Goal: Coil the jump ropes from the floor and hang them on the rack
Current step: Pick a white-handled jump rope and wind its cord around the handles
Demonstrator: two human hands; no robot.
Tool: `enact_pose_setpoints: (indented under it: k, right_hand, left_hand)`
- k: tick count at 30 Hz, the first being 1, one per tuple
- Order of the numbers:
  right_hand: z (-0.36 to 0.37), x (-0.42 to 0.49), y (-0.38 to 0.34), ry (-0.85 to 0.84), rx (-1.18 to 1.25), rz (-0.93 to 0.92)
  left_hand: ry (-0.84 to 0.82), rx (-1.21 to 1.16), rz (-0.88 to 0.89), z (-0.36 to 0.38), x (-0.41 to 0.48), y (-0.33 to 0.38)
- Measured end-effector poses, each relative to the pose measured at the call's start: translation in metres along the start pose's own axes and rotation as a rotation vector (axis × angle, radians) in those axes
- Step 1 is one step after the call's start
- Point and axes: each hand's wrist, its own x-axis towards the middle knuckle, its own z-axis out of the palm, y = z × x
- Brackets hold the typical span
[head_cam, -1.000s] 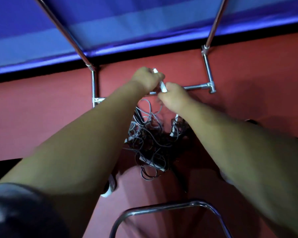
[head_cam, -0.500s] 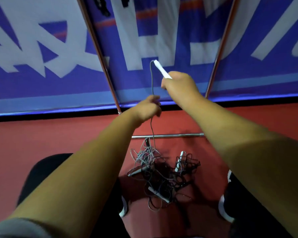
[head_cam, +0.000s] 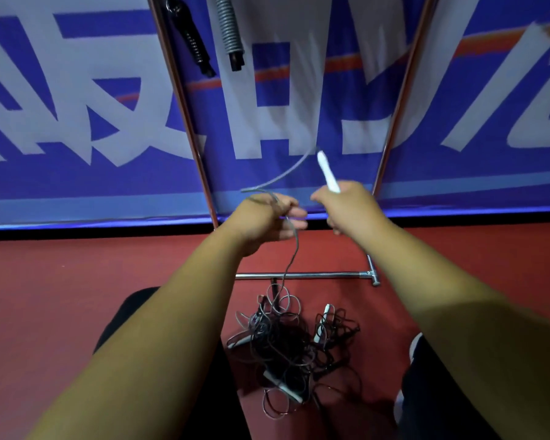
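Right hand [head_cam: 350, 208] fisted on a white jump-rope handle [head_cam: 328, 173], left hand [head_cam: 267, 217] curled round its cord [head_cam: 291, 255] trailing to the floor tangle [head_cam: 292, 344] by the rack [head_cam: 305, 275]: I'm freeing it, coiling likely next.

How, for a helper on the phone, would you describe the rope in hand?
In front of the blue banner, the right hand grips a white handle pointing up. Its grey cord arcs to the left hand, drops to the tangle on the red floor. It is the only white handle off the floor; the others lie in that tangle.
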Motion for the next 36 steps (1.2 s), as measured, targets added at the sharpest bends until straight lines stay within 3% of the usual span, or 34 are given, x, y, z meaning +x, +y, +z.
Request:
enact_pose_setpoints:
  k: [3, 6, 9, 14, 17, 20, 23, 25, 27, 29, 32, 36]
  right_hand:
    - [0.012, -0.010, 0.045, -0.244, -0.033, 0.122]
    - [0.022, -0.009, 0.061, -0.472, 0.107, 0.171]
    - [0.029, 0.002, 0.054, -0.476, 0.138, 0.068]
    - [0.038, 0.011, 0.051, -0.474, 0.095, 0.018]
    - [0.038, 0.012, 0.044, -0.442, 0.279, 0.052]
    - [0.029, 0.018, 0.030, -0.357, 0.533, 0.075]
    - [0.009, 0.031, 0.019, -0.227, 0.826, 0.091]
    - [-0.003, 0.040, 0.020, -0.149, 0.926, 0.081]
    - [-0.009, 0.047, 0.027, -0.094, 0.911, 0.083]
    - [-0.008, 0.052, 0.036, -0.058, 0.859, 0.127]
    - [-0.001, 0.057, 0.048, -0.078, 0.671, 0.266]
    - [0.013, 0.046, 0.066, -0.360, 0.174, 0.373]
  left_hand:
    - [0.073, -0.336, 0.050, 0.003, 0.011, 0.013]
    - [0.130, -0.716, 0.008, 0.001, 0.023, 0.026]
    - [0.174, -0.892, -0.020, -0.003, 0.035, 0.029]
    - [0.180, -0.926, -0.043, -0.006, 0.049, 0.024]
    - [0.224, -0.626, -0.078, -0.011, 0.060, 0.013]
    - [0.156, 0.129, -0.151, -0.010, 0.059, 0.003]
    - [-0.213, 0.680, -0.277, -0.005, 0.049, -0.010]
    - [-0.476, 0.834, -0.345, 0.001, 0.044, -0.021]
    - [-0.539, 0.894, -0.321, 0.006, 0.041, -0.029]
    - [-0.456, 0.834, -0.280, 0.008, 0.041, -0.031]
    - [-0.304, 0.549, -0.226, 0.010, 0.041, -0.022]
    - [-0.074, -0.081, -0.075, 0.011, 0.045, 0.004]
